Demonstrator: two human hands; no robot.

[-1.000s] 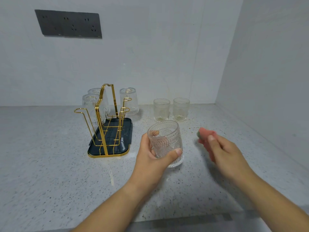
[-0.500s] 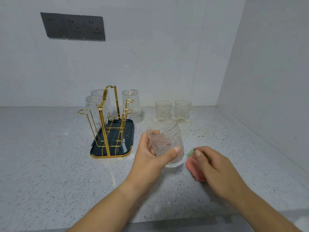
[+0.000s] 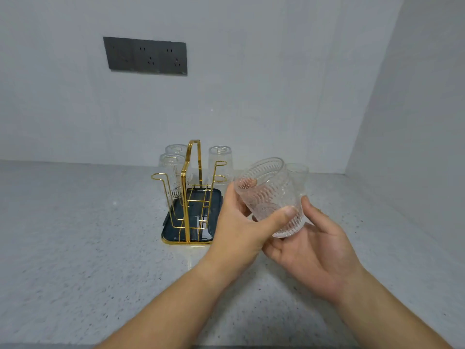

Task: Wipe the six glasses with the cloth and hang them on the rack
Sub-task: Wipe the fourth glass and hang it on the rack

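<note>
Glass (image 3: 267, 193) gripped between left hand (image 3: 239, 230) thumb, fingers; right hand (image 3: 314, 253) beneath base

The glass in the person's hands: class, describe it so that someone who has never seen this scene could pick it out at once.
On the speckled counter stands a gold wire rack. Just right of it, the left hand grips a ribbed glass, with the right hand under its base. Unlike the other glasses, it alone is in hands and tilted.
</note>
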